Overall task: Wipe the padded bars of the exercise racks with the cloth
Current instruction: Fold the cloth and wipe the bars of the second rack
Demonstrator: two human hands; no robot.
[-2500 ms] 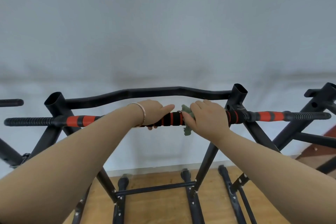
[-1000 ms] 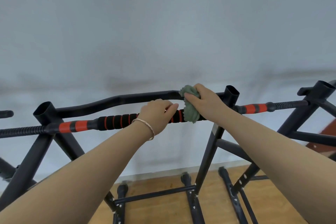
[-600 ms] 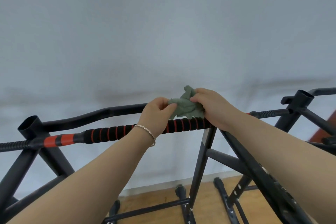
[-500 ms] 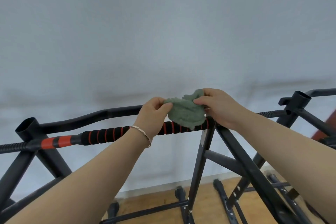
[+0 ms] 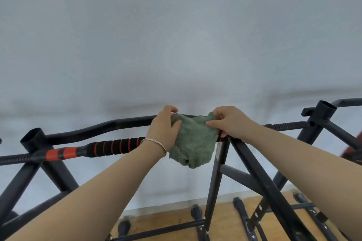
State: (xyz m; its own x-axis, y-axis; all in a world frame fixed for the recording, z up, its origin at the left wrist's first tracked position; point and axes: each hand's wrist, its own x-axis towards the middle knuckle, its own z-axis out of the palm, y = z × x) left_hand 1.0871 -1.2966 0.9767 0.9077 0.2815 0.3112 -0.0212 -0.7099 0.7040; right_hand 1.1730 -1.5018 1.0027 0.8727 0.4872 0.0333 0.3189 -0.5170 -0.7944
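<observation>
Both hands pinching cloth [image 5: 193, 142], over padded bar [image 5: 115, 146]

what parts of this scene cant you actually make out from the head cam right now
- Padded bar, head view: its right stretch is hidden behind the green cloth and both hands.
- Whether the cloth touches the bar: cannot tell, it hangs in front.
- Left hand and right hand: the fingertips pinching the cloth's top edge are partly buried in its folds.
- Neighbouring rack: cut off by the right edge.
</observation>
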